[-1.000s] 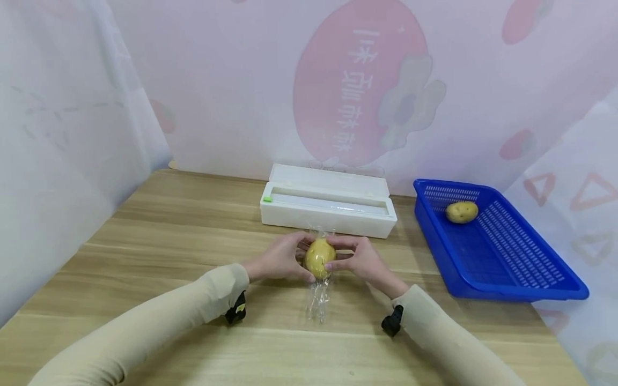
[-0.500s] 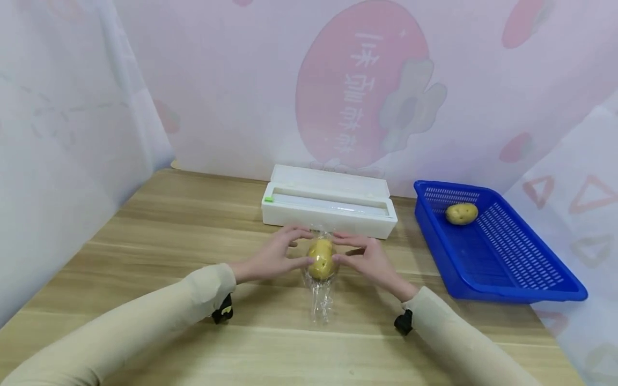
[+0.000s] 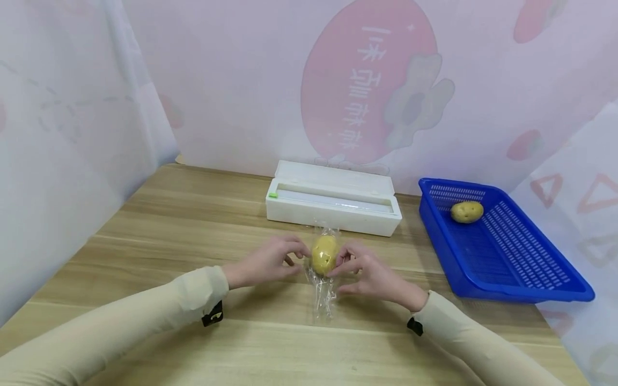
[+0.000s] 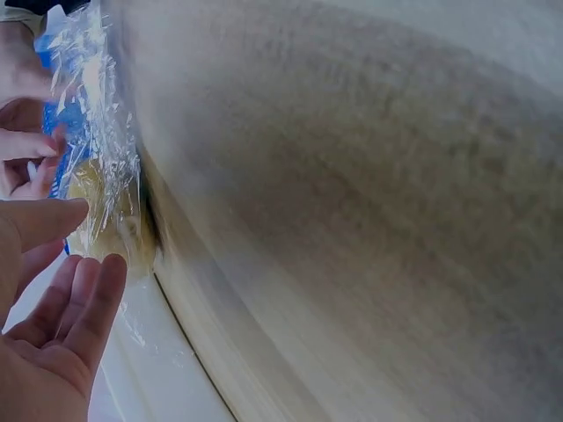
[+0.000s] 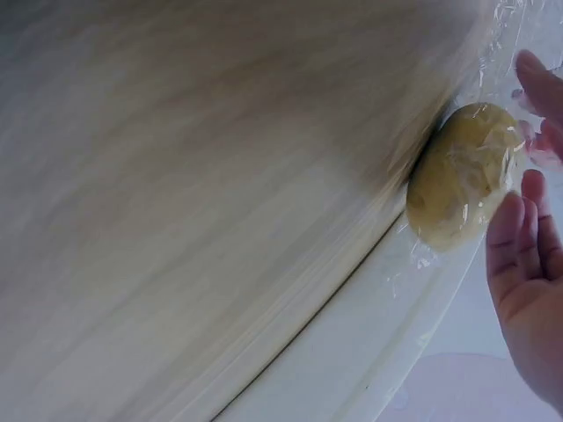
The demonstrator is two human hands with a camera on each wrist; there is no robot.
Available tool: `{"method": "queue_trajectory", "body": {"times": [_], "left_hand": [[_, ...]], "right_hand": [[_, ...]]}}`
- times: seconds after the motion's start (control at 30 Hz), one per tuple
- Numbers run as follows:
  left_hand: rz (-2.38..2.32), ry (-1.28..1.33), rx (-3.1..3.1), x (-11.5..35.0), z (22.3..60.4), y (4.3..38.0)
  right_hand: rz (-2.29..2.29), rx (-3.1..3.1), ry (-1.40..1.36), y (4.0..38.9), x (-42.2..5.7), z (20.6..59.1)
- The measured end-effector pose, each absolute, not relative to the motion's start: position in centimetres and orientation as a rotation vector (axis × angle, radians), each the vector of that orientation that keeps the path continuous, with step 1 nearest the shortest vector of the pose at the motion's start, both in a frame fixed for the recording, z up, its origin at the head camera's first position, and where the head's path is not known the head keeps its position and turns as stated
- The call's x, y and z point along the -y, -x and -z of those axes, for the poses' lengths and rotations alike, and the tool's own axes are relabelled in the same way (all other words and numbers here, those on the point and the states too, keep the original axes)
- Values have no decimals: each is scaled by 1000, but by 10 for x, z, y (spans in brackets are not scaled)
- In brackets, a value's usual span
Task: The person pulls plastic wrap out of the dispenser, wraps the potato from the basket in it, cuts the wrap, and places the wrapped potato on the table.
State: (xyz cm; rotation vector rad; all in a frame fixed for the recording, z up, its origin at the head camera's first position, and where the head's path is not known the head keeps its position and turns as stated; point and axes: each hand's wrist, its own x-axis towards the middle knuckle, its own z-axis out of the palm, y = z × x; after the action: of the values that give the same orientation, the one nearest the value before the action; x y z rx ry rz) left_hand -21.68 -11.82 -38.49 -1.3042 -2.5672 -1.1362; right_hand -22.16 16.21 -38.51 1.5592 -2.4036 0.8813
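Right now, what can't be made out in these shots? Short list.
Underside of the wrapped potato, all views: faces the tabletop.
Whether the left hand touches the film, left wrist view: its fingers overlap the potato, so depth is unclear.
Most of the blue basket, left wrist view: behind film and right hand.
Rest of the white box, left wrist view: cut off by the bottom edge.
Tabletop grain, right wrist view: blurred.
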Motion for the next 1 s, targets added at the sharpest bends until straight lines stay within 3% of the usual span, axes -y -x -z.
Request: {"method": "queue_trajectory", "body": {"times": [0.23,0.63,1.0], "left_hand": [[1058,1343,2556,110,386,221],[957,1292,2495,92,387,229],[965,1252,2440,79,392,228]], "right_hand": [[-1000,2331,-1430,224,-158,386],[-1342,2620,-836,223,-145,385],[-1342,2608,-655,227,-134,386]]}}
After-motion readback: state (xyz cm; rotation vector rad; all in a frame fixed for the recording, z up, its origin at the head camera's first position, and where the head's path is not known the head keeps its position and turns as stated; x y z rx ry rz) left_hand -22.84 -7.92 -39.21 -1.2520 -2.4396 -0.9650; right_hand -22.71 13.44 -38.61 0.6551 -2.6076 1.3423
